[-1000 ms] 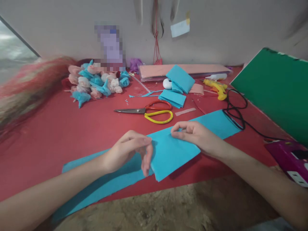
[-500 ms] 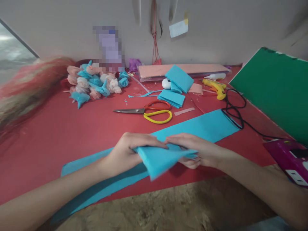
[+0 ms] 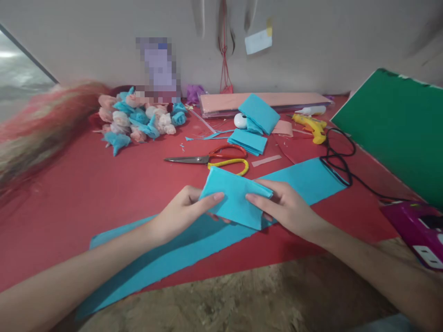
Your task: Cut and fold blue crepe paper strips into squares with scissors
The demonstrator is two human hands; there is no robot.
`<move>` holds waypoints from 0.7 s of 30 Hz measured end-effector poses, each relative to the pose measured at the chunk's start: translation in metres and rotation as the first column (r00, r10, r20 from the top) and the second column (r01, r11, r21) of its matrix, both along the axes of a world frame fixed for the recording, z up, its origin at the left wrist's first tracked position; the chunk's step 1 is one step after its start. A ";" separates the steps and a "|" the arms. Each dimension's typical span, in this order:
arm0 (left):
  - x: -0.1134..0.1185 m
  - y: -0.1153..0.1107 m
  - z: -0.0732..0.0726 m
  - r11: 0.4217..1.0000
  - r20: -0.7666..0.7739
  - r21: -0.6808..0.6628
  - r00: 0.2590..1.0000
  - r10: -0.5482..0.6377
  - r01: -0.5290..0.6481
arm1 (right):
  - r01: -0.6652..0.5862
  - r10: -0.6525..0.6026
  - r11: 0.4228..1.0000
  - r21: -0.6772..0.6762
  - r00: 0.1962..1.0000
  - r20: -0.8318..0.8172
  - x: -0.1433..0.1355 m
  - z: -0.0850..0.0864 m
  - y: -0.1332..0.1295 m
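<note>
Between my two hands is a folded piece of blue crepe paper (image 3: 235, 196), its broad face turned up toward me. My left hand (image 3: 185, 207) pinches its left side, thumb on top and fingers underneath. The right side is gripped by my right hand (image 3: 285, 203) in the same way. Below lies a long blue crepe paper strip (image 3: 180, 249), running diagonally over the red table cover. Just beyond the held paper rest scissors (image 3: 197, 159) with one red and one yellow handle, their yellow loop partly hidden by it.
Farther back lie folded blue paper pieces (image 3: 247, 141), a yellow glue gun (image 3: 309, 127) with a black cord and a pink paper stack (image 3: 263, 102). Paper flowers (image 3: 138, 117) are heaped at left. A green board (image 3: 398, 133) leans at right, near a magenta power strip (image 3: 411, 230).
The folded blue paper has been raised and turned, so its flat face now shows. Both thumbs have come onto its top; earlier my fingers lay over it.
</note>
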State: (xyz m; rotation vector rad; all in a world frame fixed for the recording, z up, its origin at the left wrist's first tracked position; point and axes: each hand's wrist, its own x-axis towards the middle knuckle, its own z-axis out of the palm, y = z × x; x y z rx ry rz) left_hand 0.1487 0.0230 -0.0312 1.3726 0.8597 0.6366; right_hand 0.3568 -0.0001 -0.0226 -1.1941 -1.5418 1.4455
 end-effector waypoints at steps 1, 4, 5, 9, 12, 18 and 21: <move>0.000 0.000 -0.001 1.000 0.015 -0.011 1.000 0.019 -0.019 | -0.009 0.008 1.000 0.010 1.000 0.014 0.000 0.001 -0.001; 0.000 0.001 -0.001 0.996 0.063 -0.029 0.994 0.088 -0.086 | -0.090 0.089 0.996 0.025 0.996 0.021 0.002 0.000 0.000; 0.001 0.001 0.000 0.994 0.076 -0.023 0.992 0.106 -0.104 | -0.109 0.108 0.993 0.042 0.994 0.031 0.004 0.000 0.001; 0.003 0.001 0.003 0.990 0.099 0.017 0.986 0.136 -0.138 | -0.077 0.060 0.989 0.129 0.990 0.126 0.005 0.001 0.005; 0.004 0.000 0.003 0.992 0.048 0.069 0.994 0.099 -0.102 | -0.065 0.047 0.990 0.122 0.988 0.145 0.003 0.001 0.006; 0.007 -0.005 0.004 0.970 -0.066 0.235 0.994 0.083 -0.065 | -0.169 0.151 0.983 0.072 0.967 0.203 -0.005 -0.004 -0.002; 0.006 -0.006 0.006 0.965 -0.109 0.253 0.989 0.100 -0.070 | -0.211 0.179 0.972 0.100 0.948 0.261 -0.006 -0.005 -0.005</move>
